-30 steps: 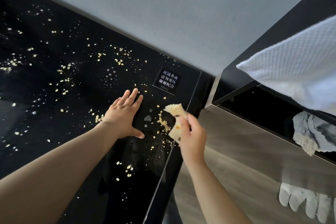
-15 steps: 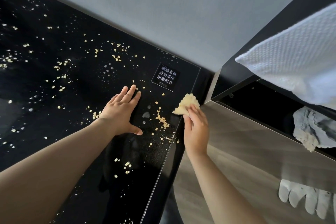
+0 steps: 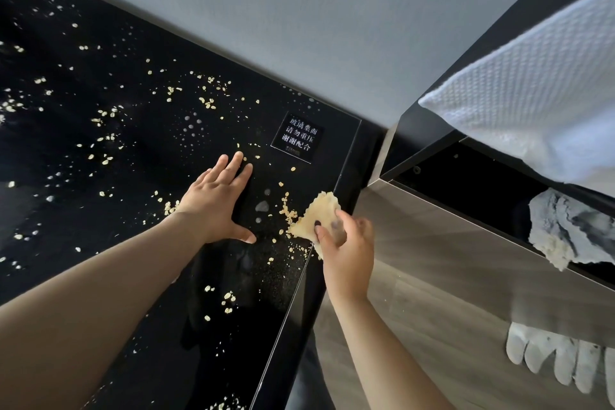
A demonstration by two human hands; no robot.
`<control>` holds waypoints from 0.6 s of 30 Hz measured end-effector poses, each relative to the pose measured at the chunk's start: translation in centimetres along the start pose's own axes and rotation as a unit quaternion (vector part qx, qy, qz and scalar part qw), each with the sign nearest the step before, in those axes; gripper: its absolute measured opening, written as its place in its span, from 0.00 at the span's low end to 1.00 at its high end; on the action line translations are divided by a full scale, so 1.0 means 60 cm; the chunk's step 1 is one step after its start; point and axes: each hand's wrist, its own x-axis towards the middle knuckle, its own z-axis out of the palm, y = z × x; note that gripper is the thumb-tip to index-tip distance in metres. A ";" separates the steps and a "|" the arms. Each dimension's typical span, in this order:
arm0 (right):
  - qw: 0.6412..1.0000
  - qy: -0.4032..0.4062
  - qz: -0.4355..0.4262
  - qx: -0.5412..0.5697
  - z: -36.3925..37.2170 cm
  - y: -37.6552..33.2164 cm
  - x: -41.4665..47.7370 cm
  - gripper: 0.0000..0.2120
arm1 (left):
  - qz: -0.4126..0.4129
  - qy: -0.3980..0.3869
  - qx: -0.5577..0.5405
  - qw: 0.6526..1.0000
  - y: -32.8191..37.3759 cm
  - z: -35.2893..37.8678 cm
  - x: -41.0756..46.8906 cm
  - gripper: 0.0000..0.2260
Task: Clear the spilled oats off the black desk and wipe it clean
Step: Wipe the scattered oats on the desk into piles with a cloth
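**Oats strewn across the black surface, cloth at its right edge**

Oats lie scattered over the glossy black surface. The left hand rests flat on it, fingers straight, thumb out, its grip holding nothing. Just beyond the fingertips sits a black label with white characters. Between the hands are pale wet spots and a short ridge of flakes. The right hand has its grip pinched on a crumpled yellow cloth at the surface's right edge, just beside that ridge. Further right are wood-grain boards, a white towel, a grey rag and a white glove.
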 end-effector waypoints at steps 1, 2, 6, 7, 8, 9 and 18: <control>1.000 -0.001 -0.010 -0.001 -0.001 -0.001 0.001 0.16 | 0.000 0.001 0.000 1.000 0.000 0.000 0.000 0.59; 1.000 -0.007 -0.020 0.000 -0.003 -0.003 0.003 0.13 | 0.000 0.001 -0.002 1.000 -0.001 0.000 0.000 0.59; 0.998 0.001 -0.034 0.058 -0.026 -0.021 0.018 0.10 | 0.001 0.001 -0.003 1.000 -0.001 0.001 0.000 0.59; 0.996 0.013 -0.032 0.078 -0.034 -0.030 0.029 0.10 | 0.001 0.001 -0.004 1.000 -0.001 0.001 0.000 0.59; 0.995 0.027 -0.031 0.094 -0.042 -0.039 0.042 0.11 | 0.002 0.000 -0.005 1.000 -0.001 0.001 0.000 0.59; 0.993 0.044 -0.038 0.099 -0.047 -0.048 0.058 0.11 | 0.003 0.000 -0.006 1.000 -0.002 0.001 0.000 0.59; 0.972 0.117 -0.179 -0.096 -0.003 -0.087 0.199 0.19 | 0.004 0.006 -0.003 1.000 -0.003 0.003 0.002 0.59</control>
